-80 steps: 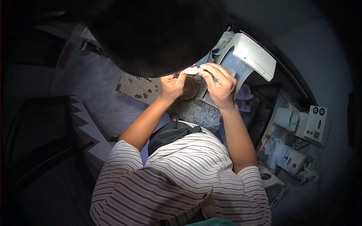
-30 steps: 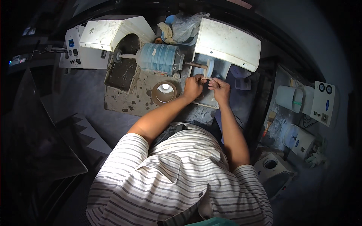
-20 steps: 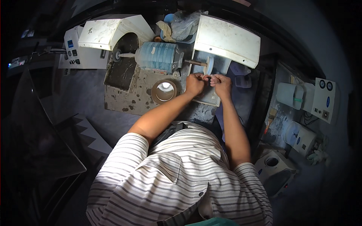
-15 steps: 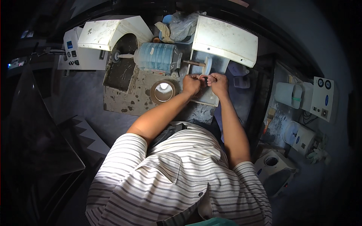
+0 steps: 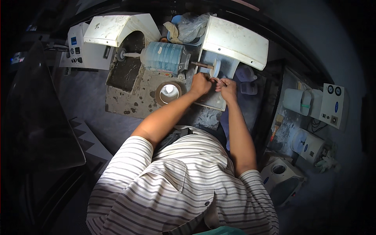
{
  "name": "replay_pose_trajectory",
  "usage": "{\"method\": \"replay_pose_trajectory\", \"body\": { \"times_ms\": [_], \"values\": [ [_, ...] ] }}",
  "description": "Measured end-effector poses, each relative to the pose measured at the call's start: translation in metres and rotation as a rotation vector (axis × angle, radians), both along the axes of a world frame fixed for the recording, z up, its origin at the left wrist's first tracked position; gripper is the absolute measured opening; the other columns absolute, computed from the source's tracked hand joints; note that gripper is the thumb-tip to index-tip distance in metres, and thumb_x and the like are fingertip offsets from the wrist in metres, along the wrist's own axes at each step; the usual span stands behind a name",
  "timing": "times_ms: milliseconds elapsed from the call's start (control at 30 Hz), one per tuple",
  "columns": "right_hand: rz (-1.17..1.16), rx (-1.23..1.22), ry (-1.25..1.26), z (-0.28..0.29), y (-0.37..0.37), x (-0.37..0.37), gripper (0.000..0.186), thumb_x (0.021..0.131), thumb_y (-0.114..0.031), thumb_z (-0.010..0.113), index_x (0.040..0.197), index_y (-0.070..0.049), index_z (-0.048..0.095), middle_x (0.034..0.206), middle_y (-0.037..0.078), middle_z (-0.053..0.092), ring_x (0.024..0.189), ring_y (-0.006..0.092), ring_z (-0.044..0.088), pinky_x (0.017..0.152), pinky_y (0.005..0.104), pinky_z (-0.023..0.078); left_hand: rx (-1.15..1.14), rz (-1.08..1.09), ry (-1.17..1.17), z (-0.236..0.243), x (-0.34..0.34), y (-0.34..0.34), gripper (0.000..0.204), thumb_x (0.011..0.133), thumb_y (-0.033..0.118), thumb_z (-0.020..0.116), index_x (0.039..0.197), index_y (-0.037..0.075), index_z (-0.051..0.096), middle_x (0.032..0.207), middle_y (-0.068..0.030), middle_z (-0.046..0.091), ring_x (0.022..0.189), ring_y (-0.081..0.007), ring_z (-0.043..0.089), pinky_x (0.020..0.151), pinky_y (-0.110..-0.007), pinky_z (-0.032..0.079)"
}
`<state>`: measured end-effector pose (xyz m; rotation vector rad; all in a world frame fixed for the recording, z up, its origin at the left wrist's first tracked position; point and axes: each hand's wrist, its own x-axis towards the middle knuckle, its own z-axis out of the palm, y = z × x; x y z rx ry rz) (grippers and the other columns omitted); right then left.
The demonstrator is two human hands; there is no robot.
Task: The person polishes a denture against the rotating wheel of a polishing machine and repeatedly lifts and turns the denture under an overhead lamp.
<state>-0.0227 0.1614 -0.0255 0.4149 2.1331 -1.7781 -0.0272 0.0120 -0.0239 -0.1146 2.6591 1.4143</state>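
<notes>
Close together over the right-hand tray (image 5: 211,102), my left hand (image 5: 201,84) and my right hand (image 5: 228,89) are both closed. Their fingertips meet on something small and reddish that I cannot make out. Just beyond the fingers is the pale polishing wheel (image 5: 216,68) on the spindle (image 5: 201,64) of a blue bench polishing motor (image 5: 162,58). Whether the held piece touches the wheel is hidden by my fingers. A white hood (image 5: 236,40) leans over the wheel and the back of the tray.
Left of the motor, a second white hood (image 5: 113,31) covers a dirty trough (image 5: 127,74) with a small wheel (image 5: 121,54). A round bowl (image 5: 159,96) stands on the stained bench. A blue basin (image 5: 175,19) holds plastic bags. On the right are a brush (image 5: 277,127) and a gauge box (image 5: 333,105).
My left hand has turned slightly over, and my right fingers have shifted on the small piece. The whole view has moved a little.
</notes>
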Motion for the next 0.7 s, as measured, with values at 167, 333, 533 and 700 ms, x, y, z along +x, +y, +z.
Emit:
{"method": "replay_pose_trajectory", "body": {
  "times_ms": [167, 333, 533, 700],
  "values": [
    [0.043, -0.087, -0.206, 0.017, 0.002, -0.001, 0.024, 0.089, -0.018, 0.059, 0.087, 0.005, 0.062, 0.072, 0.01, 0.062, 0.058, 0.0144, 0.059, 0.054, 0.0264, 0.052, 0.725, 0.115, -0.668, 0.004, -0.009, -0.016, 0.024, 0.085, 0.014, 0.063, 0.077, -0.009, 0.062, 0.065, -0.0195, 0.062, 0.053, -0.0271, 0.063, 0.045, -0.034, 0.054],
    [-0.017, -0.165, -0.275, 0.022, -0.007, -0.013, 0.022, 0.086, -0.017, 0.06, 0.086, 0.005, 0.06, 0.072, 0.011, 0.062, 0.057, 0.0167, 0.06, 0.053, 0.0273, 0.052, 0.974, 0.239, -0.86, -0.002, -0.013, -0.021, 0.022, 0.088, 0.014, 0.055, 0.091, -0.007, 0.059, 0.077, -0.0158, 0.061, 0.063, -0.0255, 0.063, 0.054, -0.031, 0.056],
    [-0.064, -0.272, -0.306, -0.007, -0.006, -0.024, 0.014, 0.084, -0.008, 0.052, 0.082, 0.003, 0.06, 0.072, 0.01, 0.061, 0.056, 0.0172, 0.059, 0.052, 0.0281, 0.051, 0.964, 0.331, -0.815, -0.013, -0.017, -0.007, 0.021, 0.089, 0.013, 0.053, 0.091, -0.007, 0.058, 0.075, -0.0171, 0.062, 0.061, -0.0246, 0.063, 0.054, -0.032, 0.056],
    [-0.038, -0.176, -0.245, -0.011, -0.008, -0.021, 0.013, 0.086, -0.006, 0.05, 0.084, 0.003, 0.06, 0.074, 0.01, 0.061, 0.059, 0.0161, 0.059, 0.053, 0.0279, 0.051, 0.936, 0.421, -0.576, 0.001, 0.004, -0.004, 0.014, 0.086, 0.007, 0.058, 0.088, -0.007, 0.058, 0.068, -0.0155, 0.061, 0.059, -0.0226, 0.064, 0.046, -0.031, 0.054]
  ]
}}
